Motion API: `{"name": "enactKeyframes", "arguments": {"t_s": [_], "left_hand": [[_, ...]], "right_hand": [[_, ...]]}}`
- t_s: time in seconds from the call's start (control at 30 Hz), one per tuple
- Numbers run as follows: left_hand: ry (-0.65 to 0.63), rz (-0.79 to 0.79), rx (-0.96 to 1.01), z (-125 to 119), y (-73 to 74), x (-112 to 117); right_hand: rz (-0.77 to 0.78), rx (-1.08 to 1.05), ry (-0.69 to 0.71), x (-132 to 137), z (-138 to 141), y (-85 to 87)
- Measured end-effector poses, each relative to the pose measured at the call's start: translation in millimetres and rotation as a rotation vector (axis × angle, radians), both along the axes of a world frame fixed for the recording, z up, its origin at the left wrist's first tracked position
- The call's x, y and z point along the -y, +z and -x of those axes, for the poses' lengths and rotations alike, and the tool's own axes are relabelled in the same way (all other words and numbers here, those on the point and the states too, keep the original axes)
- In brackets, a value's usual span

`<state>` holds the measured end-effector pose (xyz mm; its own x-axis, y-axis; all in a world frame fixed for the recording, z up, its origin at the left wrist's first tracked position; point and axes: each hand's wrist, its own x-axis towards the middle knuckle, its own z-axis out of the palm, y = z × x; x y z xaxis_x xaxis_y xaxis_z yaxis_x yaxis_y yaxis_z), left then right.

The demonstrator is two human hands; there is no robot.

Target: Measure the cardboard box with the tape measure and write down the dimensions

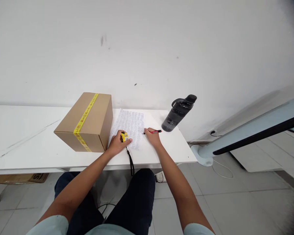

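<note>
My left hand [117, 143] is closed around a small yellow tape measure [124, 136] on a sheet of paper covered in handwriting [131, 125]. The measure's black wrist strap [130, 161] hangs over the table's front edge. My right hand [152, 137] is closed on a red pen [154, 132] at the sheet's right edge, with the pen lying nearly flat. A cardboard box sealed with yellow tape [87, 121] stands just left of my left hand.
A dark grey water bottle [178, 113] stands tilted against the wall at the right end of the white table [26, 143]. A pale blue stand with a round base [205, 153] is on the tiled floor to the right. Flat cardboard [19, 178] lies under the table.
</note>
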<state>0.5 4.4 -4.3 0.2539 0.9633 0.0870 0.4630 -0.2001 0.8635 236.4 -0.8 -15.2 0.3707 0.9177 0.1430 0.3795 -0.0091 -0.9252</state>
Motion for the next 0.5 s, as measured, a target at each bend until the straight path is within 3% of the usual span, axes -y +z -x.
{"name": "enactKeyframes", "arguments": {"t_s": [0.5], "left_hand": [[-0.008, -0.012, -0.005, -0.1, 0.8, 0.3]], "right_hand": [[0.008, -0.026, -0.043, -1.4, -0.7, -2.0]]}}
